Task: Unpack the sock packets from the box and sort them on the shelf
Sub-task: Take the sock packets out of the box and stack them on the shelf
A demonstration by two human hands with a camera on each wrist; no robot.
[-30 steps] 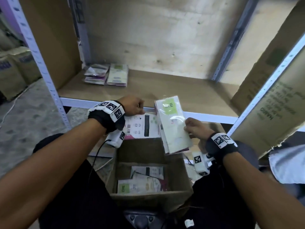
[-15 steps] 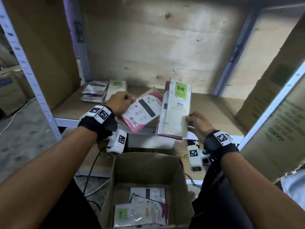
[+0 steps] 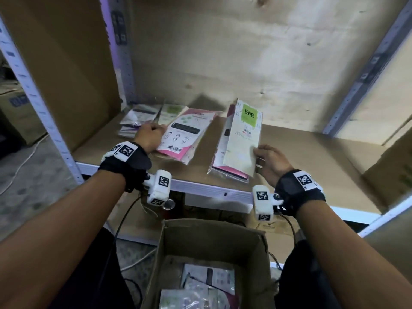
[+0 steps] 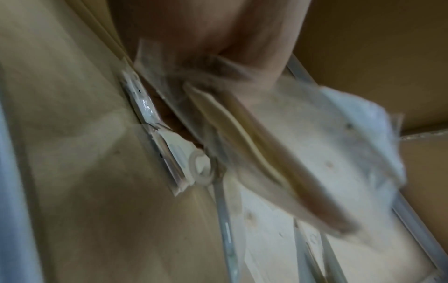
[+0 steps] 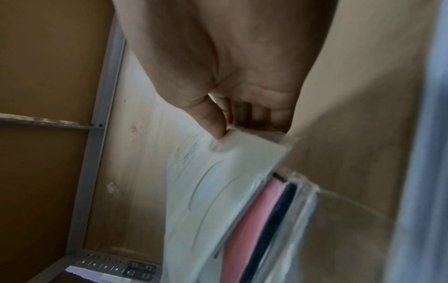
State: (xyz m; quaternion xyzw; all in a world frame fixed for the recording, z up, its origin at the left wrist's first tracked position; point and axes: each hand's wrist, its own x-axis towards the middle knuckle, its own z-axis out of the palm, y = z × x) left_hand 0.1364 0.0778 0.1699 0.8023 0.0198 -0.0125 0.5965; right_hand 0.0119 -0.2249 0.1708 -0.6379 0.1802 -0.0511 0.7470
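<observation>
The right hand (image 3: 270,163) pinches a stack of sock packets (image 3: 239,139) at its lower right edge; in the right wrist view the thumb (image 5: 213,122) presses on the pale front packet (image 5: 218,191), with the fingers curled behind. The stack stands nearly upright over the shelf (image 3: 301,152), green label at the top, a pink packet and a dark one behind the front one.

The left hand (image 3: 148,136) grips the left edge of a pink-edged packet (image 3: 181,136), printed side up with its barcode toward the person, held tilted just over the shelf board. The left wrist view is blurred, but shows fingers closed on clear wrapping.

Beyond that hand, more packets (image 3: 142,118) lie flat at the shelf's back left corner.

Below, between the forearms, an open cardboard box (image 3: 211,241) holds further packets (image 3: 200,291) at its bottom.
</observation>
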